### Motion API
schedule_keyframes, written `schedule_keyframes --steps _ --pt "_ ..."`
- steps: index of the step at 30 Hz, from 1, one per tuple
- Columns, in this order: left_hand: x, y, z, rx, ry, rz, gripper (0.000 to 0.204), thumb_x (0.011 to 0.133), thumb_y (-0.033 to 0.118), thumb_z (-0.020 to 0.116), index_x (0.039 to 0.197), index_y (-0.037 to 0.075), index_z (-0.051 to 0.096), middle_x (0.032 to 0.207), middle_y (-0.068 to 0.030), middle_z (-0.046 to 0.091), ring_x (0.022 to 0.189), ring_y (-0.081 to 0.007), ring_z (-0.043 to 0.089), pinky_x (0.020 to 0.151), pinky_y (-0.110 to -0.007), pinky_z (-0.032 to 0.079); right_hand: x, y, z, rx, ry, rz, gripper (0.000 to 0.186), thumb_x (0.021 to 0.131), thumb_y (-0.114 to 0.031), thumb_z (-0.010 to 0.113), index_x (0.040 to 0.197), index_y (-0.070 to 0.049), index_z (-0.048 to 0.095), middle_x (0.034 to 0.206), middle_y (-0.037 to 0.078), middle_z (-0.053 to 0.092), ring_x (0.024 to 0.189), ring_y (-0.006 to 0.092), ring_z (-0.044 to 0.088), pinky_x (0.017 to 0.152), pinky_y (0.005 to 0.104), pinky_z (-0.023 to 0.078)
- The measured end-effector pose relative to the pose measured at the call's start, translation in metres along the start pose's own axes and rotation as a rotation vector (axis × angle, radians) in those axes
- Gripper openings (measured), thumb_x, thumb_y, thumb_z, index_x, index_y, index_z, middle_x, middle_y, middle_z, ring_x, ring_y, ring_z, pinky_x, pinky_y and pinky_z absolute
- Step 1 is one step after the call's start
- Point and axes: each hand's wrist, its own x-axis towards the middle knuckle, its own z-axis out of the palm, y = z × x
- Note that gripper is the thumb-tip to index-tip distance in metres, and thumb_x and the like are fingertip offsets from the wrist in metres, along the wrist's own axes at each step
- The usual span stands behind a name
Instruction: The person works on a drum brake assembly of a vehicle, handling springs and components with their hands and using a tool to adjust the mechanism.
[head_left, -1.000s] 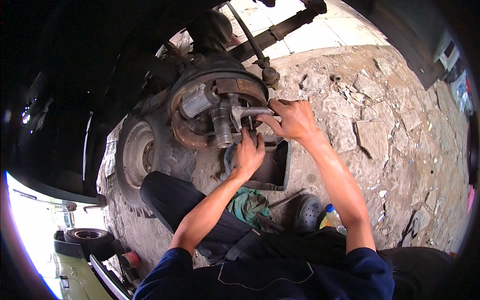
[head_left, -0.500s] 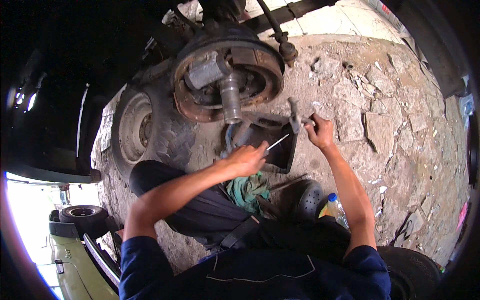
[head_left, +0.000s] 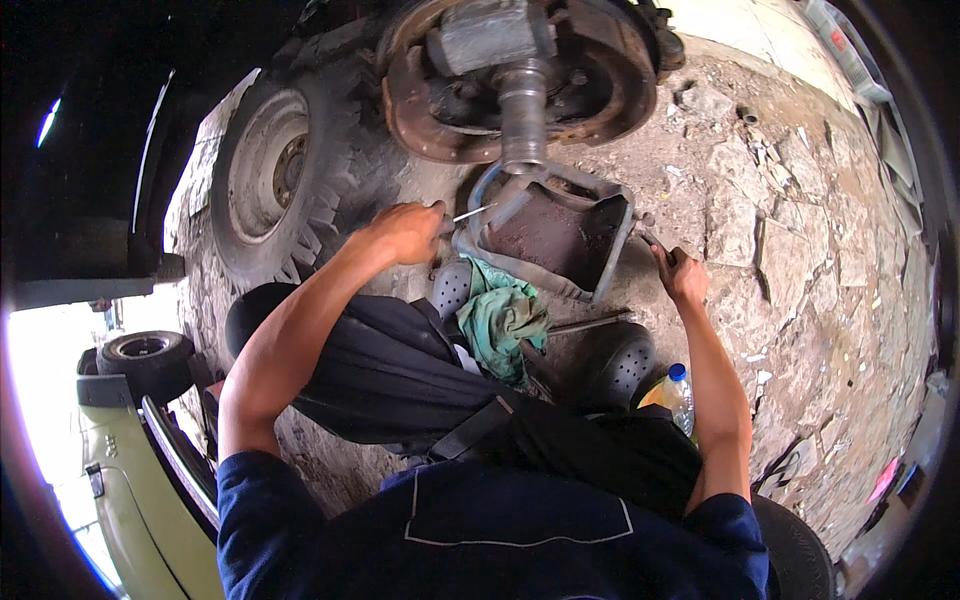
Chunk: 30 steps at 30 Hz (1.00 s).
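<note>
My left hand [head_left: 405, 232] is closed round the handle of a screwdriver [head_left: 474, 213], whose thin metal shaft points right over the rim of a dark, open pan [head_left: 602, 283]. Brown grime coats the pan's inside. On the pan's other side, my right hand [head_left: 682, 275] grips a hammer [head_left: 652, 240], its head close to the pan's right edge. Above the pan, a bare metal axle spindle [head_left: 522, 118] sticks out of a rusty brake assembly [head_left: 405, 108]. A green rag [head_left: 503, 318] lies between my feet, just below the pan.
A big wheel [head_left: 268, 165] with a chunky tyre stands at left. Near my right forearm is a plastic bottle [head_left: 676, 392] with a blue cap. Broken stone slabs [head_left: 785, 262] cover the ground at right. A green vehicle [head_left: 150, 490] shows at lower left.
My hands have moved apart: the left one with the screwdriver to the left and up, the right one with the hammer to the right and slightly down. The view has shifted, showing more of the pan.
</note>
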Motion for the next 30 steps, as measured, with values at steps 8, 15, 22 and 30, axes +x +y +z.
schedule_keyframes --steps 8,15,22,30 --pt "0.008 -0.019 0.012 -0.046 -0.005 -0.004 0.038 0.084 0.015 0.062 0.116 -0.003 0.051 0.098 -0.0282 0.064 0.095 -0.0443 0.062 0.083 -0.051 0.048 0.0 0.012 0.03 -0.092 -0.042 -0.125 0.052 0.087 -0.057 0.056 0.091 -0.006 0.066 0.088 0.021 0.068 0.087 0.0417 0.065 0.078 0.049 0.05" --pt "0.007 -0.017 0.014 -0.108 0.018 0.069 0.043 0.086 0.021 0.064 0.122 0.001 0.051 0.105 -0.024 0.064 0.102 -0.0425 0.06 0.086 -0.05 0.047 0.018 -0.033 -0.001 0.053 0.145 -0.137 0.045 0.089 -0.049 0.059 0.079 -0.005 0.068 0.076 0.02 0.065 0.074 0.0421 0.063 0.064 0.0481 0.049" --pt "0.012 -0.012 0.023 -0.328 0.075 0.107 0.052 0.091 0.037 0.059 0.126 0.0 0.048 0.105 -0.026 0.064 0.102 -0.0431 0.06 0.087 -0.049 0.047 -0.003 -0.16 -0.011 0.469 -0.408 -0.375 0.057 0.091 -0.056 0.057 0.086 -0.001 0.069 0.075 0.016 0.068 0.064 0.0238 0.062 0.063 0.0378 0.049" --pt "0.008 0.012 0.049 -0.385 -0.038 0.126 0.056 0.092 0.043 0.057 0.124 -0.002 0.048 0.104 -0.0279 0.063 0.099 -0.0443 0.06 0.085 -0.049 0.047 -0.077 -0.25 0.026 1.284 -0.639 -0.183 0.047 0.099 -0.045 0.049 0.105 0.0 0.064 0.091 0.005 0.062 0.082 0.0118 0.056 0.072 0.0282 0.048"
